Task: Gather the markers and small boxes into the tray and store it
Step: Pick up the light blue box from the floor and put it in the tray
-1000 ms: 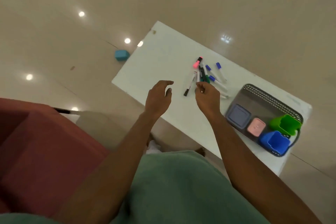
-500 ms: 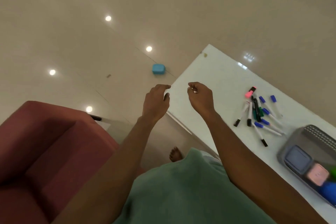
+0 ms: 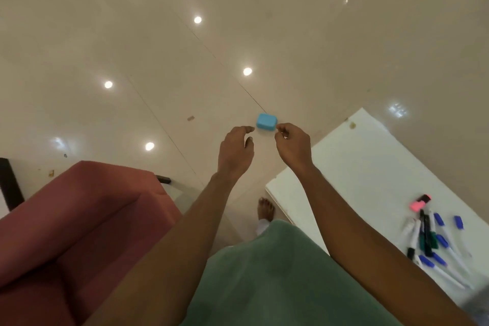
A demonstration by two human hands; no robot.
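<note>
My left hand (image 3: 236, 149) loosely curled and empty, my right hand (image 3: 292, 144) pinching I cannot tell what, 1 blue box (image 3: 266, 122) on the floor (image 3: 158, 34) and the markers (image 3: 428, 238) on the surface (image 3: 365, 167) await gathering.

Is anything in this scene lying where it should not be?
Yes. One small blue box lies on the tiled floor, apart from the white table where the markers lie in a loose pile. It looks out of place down there, perhaps dropped.
</note>
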